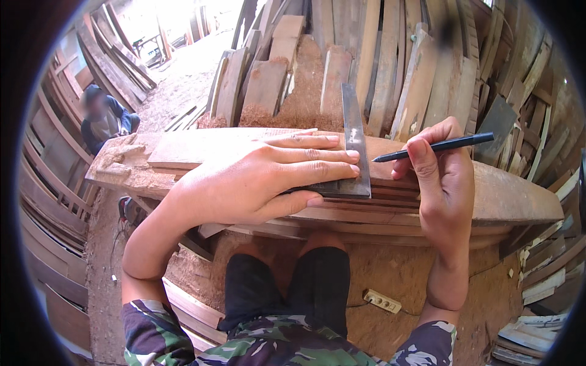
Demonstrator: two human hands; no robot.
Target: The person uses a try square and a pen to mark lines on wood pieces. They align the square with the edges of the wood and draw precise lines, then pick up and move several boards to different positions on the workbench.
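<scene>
My left hand [268,174] lies flat with its fingers stretched out, pressing a dark metal try square [360,160] onto a wooden board [390,149]. The square's blade points away from me, across the board; part of its stock is hidden under the hand. To the right, my right hand [442,161] is closed around a black pencil [455,143]. Its pointed tip is just right of the blade, close to the wood. Several thin boards [390,195] lie stacked beneath, their edges facing me.
The stack rests on a long wooden workbench [513,198]. Many planks [336,79] lean behind it, with sawdust among them. A person [107,119] sits at the far left. On the floor near my legs lies a white power strip [383,301] with a cord.
</scene>
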